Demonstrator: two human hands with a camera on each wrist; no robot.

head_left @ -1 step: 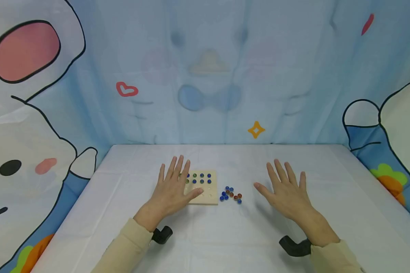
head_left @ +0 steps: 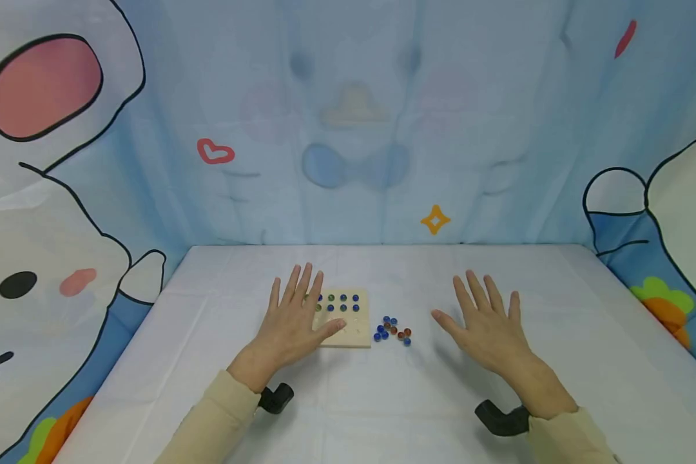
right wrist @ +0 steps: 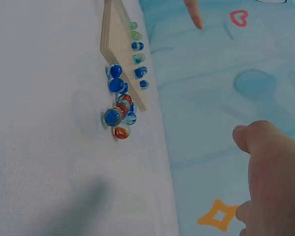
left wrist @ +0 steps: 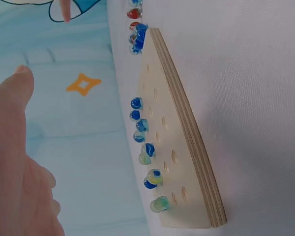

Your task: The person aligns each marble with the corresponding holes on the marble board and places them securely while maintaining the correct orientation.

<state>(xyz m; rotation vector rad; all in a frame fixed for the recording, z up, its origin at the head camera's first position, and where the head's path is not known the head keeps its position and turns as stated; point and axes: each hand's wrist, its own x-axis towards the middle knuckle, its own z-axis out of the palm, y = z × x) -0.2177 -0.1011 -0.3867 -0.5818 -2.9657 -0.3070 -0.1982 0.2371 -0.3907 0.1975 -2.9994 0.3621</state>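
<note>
My left hand (head_left: pixel 292 328) hovers with straight, spread fingers over the left part of a pale wooden board (head_left: pixel 357 334), hiding some of it. Glass marbles (head_left: pixel 343 298), blue and green, sit in hollows in the board's far rows. The nearer hollows (left wrist: pixel 174 157) hold none in the left wrist view. Just right of the board lies a loose cluster of blue and reddish-brown marbles (head_left: pixel 385 335). Farther right, my right hand (head_left: pixel 490 332) is raised over the cloth, its fingers spread and nothing in it. The right wrist view shows its thumb (right wrist: pixel 258 135) well apart from the marbles.
A white cloth (head_left: pixel 383 412) covers the table. Behind it hangs a blue curtain (head_left: pixel 348 212) printed with cartoon figures. A black wrist mount (head_left: pixel 501 419) juts inward from my right wrist, another (head_left: pixel 276 398) from my left.
</note>
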